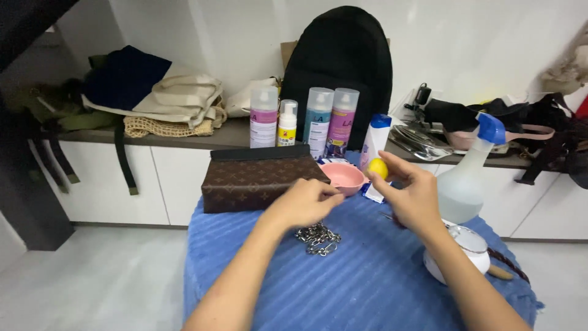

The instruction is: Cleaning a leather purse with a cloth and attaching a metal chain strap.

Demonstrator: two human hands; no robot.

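My left hand [304, 202] is closed around the top of a silver metal chain [318, 238], whose links hang and pool on the blue ribbed cloth [343, 288]. My right hand [409, 191] holds a small yellow ball-like object [378, 168] at its fingertips, just right of a pink bowl [343, 176]. A brown patterned box-shaped bag [254, 181] lies on the cloth behind my left hand.
A clear spray bottle with a blue head [468, 178] and a white lidded pot [468, 245] stand at the right. Several spray cans [318, 119], a black backpack [343, 55], folded bags [165, 98] and dark straps [539, 122] crowd the shelf behind.
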